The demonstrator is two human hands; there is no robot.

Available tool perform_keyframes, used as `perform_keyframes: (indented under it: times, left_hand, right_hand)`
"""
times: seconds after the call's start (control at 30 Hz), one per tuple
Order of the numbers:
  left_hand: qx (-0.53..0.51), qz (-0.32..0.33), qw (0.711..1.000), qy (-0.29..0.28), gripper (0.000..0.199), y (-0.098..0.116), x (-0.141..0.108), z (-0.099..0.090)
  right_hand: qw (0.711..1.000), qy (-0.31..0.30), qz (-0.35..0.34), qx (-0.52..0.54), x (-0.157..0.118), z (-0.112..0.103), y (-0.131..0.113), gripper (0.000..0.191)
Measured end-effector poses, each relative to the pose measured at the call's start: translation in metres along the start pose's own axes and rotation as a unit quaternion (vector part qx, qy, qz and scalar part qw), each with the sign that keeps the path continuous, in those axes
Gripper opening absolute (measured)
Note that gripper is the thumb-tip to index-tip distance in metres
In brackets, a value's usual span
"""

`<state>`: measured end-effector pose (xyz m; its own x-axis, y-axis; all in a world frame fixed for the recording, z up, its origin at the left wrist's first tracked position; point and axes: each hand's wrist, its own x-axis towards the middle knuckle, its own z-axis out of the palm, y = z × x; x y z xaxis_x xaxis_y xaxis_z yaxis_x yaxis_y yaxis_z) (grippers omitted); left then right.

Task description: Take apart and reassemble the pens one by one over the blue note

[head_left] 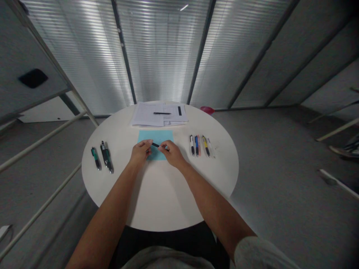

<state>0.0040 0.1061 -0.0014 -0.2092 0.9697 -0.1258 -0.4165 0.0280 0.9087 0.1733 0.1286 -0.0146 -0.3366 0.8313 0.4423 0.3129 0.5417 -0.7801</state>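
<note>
**A:** What's going on in the hands here?

**B:** Both are up over the lower part of the blue note (155, 135), near the middle of the table (159, 198). The right hand (171, 154) is pinching a black pen (156, 145) in its fingertips. The left hand (139, 154) is curled right at the pen's other end, though I can't tell if it's really gripping.

**A:** And the rest of the stuff?

**B:** There's a small bunch of pens (102, 157) lying left of the hands and a longer row of colored pens (200, 145) to the right. Papers (146, 116) sit at the far edge with a dark pen (162, 113) on top.

**A:** So how far along is it?

**B:** Hard to say. Only the one pen's in hand, and neither hand is touching the other pens or the papers.
</note>
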Motion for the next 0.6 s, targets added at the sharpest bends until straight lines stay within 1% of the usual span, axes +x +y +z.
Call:
perform_keyframes:
  times: [0.13, 0.23, 0.33, 0.4, 0.5, 0.53, 0.6]
  left_hand:
    - [-0.007, -0.002, 1.000, -0.011, 0.039, 0.0000, -0.0001, -0.0003]
    - [-0.032, -0.009, 0.999, -0.022, 0.040, 0.0016, -0.0012, 0.0007]
    - [-0.052, -0.013, 0.998, -0.017, 0.039, 0.0032, -0.0017, 0.0015]
    - [-0.060, -0.016, 0.998, -0.016, 0.038, 0.0037, -0.0018, 0.0016]
    - [-0.062, -0.020, 0.998, -0.020, 0.038, 0.0045, -0.0019, 0.0018]
    - [-0.063, -0.020, 0.998, -0.021, 0.038, 0.0048, -0.0020, 0.0019]
    - [-0.065, -0.019, 0.998, -0.018, 0.038, 0.0053, -0.0020, 0.0021]
  right_hand:
    - [1.000, -0.031, 0.005, -0.002, -0.0009, -0.0006, -0.0028, 0.030]
    - [0.999, -0.014, 0.029, 0.022, -0.0016, 0.0014, -0.0030, 0.022]
    - [0.999, 0.010, 0.033, 0.024, -0.0012, 0.0026, -0.0021, 0.023]
    - [1.000, 0.001, 0.021, 0.009, -0.0007, 0.0019, -0.0018, 0.021]
    - [0.999, -0.028, 0.012, -0.012, -0.0006, 0.0002, -0.0021, 0.033]
    - [0.999, -0.032, 0.014, -0.012, -0.0008, 0.0001, -0.0020, 0.034]
    - [1.000, -0.017, 0.026, -0.003, -0.0010, 0.0006, -0.0014, 0.025]
